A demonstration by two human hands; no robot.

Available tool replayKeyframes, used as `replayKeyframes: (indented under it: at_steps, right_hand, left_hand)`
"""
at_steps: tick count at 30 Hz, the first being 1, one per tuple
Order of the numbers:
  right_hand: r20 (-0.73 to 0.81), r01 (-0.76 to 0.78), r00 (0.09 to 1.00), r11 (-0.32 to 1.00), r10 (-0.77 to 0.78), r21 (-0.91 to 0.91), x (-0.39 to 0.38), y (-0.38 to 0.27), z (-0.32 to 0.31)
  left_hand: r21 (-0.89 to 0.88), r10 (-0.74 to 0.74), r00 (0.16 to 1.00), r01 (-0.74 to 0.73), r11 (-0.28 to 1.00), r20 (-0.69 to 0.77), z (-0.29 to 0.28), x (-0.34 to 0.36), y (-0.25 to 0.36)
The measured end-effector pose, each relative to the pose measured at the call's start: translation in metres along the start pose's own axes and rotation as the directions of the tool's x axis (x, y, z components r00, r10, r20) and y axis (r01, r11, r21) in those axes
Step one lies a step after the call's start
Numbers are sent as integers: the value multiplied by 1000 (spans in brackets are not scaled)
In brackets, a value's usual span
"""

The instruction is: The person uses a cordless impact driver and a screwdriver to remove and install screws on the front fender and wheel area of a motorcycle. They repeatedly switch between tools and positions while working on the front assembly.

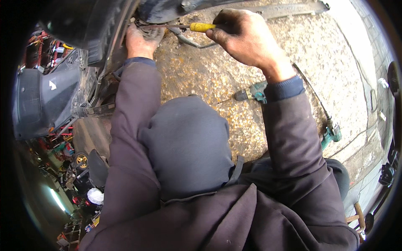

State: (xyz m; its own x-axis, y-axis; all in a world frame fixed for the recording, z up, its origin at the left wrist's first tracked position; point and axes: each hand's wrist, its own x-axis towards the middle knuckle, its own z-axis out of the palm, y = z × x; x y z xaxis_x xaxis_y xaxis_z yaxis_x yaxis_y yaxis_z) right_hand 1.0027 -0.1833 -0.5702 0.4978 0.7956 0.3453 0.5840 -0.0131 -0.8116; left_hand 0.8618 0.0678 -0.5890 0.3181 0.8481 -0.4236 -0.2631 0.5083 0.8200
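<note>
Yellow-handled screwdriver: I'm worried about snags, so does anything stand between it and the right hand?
Nothing visible does: the right hand grips the yellow-handled screwdriver by its handle. Its shaft points toward the left hand; where the tip ends is unclear. The teal drill lies apart.

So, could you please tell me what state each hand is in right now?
Left hand: partly hidden; whether it grips anything cannot be told.
Right hand: closed, holding a yellow-handled tool.

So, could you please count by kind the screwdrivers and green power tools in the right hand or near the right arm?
Screwdriver, in the right hand: 1
Green power tools, a drill and a second tool: 2
Total: 3
</note>
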Motion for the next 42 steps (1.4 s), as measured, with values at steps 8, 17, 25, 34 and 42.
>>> replayKeyframes:
  at_steps: [8,17,25,34,42]
  right_hand:
    - [45,-125,992,990,122,69,25,-37,-23]
    - [282,-232,933,973,224,-6,71,-80,-50]
    - [255,-456,842,880,475,-134,69,-100,-57]
    - [49,-739,674,674,737,10,58,-130,-55]
    - [5,-802,597,597,802,8,57,-145,-56]
  left_hand:
    - [-201,-16,999,23,979,37,-15,8,-17]
    - [-101,-205,972,217,971,119,-44,8,-73]
    - [22,-523,845,524,851,111,-71,-7,-113]
    - [154,-765,644,755,638,14,-150,-55,-141]
    - [190,-849,526,839,510,-47,-187,-93,-135]
